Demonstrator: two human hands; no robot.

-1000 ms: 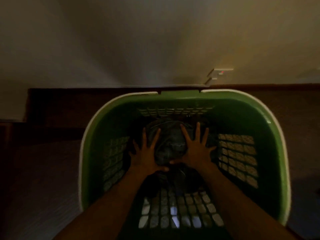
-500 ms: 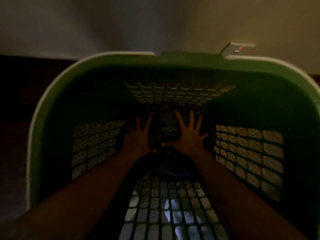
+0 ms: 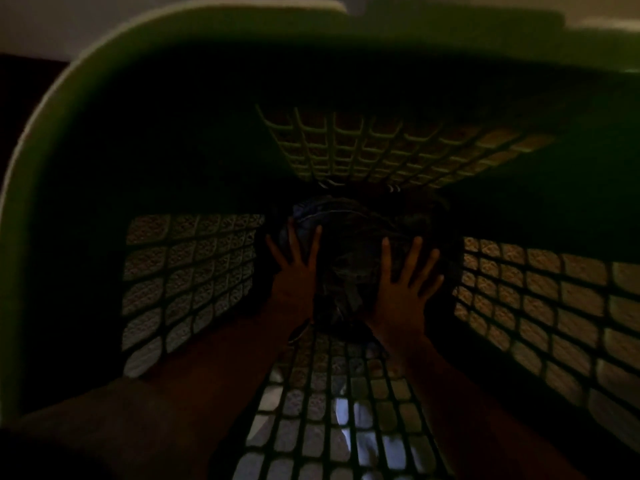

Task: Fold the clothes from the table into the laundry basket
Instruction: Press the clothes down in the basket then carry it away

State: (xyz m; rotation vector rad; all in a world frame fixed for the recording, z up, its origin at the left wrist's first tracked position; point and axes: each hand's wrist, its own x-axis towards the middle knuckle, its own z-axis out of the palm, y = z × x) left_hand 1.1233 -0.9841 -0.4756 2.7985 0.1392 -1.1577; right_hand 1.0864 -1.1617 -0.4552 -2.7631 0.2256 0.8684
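Item: green laundry basket (image 3: 104, 109), seen from above, very dim light. Lattice panels are showing on 3 walls and on the floor; pale light is coming through the openings.

Contents: 1 dark bundle of folded clothes (image 3: 349, 258), lying on the basket floor toward the far wall. How many garments it is made of cannot be told in this light.

Hands: both are reaching deep inside. The left hand (image 3: 294, 275) is lying flat on the bundle's left side, fingers straight and spread. The right hand (image 3: 401, 292) is lying flat on its right side, fingers likewise straight and fanned apart. Neither is curling round the cloth; both appear to be pressing down on it.

Step in hand: judged to be the placing stage, with the bundle being settled and flattened at the bottom.

Next move: likely calling for both palms lifting straight up without dragging the top fold open, then going for whatever clothing is left on the table, which is out of view.

Obstructions: the high walls are crowding both forearms, and the poor light is making edges of the cloth hard to check. A pale wall (image 3: 69, 22) is showing beyond the rim.
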